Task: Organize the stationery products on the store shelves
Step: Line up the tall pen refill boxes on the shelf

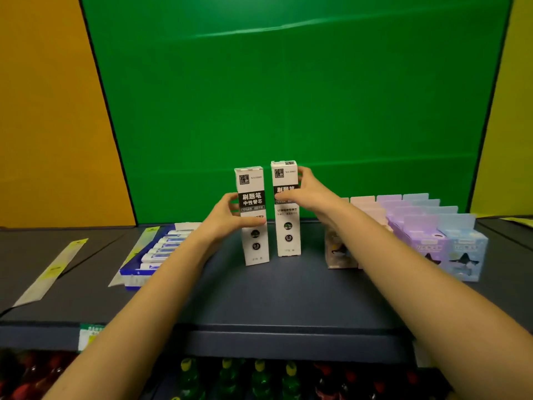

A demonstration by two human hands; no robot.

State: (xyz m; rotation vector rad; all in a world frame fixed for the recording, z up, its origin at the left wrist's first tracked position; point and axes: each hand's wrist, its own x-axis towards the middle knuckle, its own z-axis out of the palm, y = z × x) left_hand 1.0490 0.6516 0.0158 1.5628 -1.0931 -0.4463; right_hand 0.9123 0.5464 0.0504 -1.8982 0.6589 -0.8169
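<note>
Two tall white refill boxes with black labels stand upright side by side on the dark shelf, in front of a green back panel. My left hand grips the left box around its middle, thumb across the front. My right hand grips the right box near its upper half, fingers wrapped round its right side. The boxes stand a small gap apart, the left one tilted slightly.
A blue tray of white correction-tape items lies at the left. Two long flat yellowish packets lie further left. Rows of pastel purple and blue boxes stand at the right. Bottles fill the shelf below.
</note>
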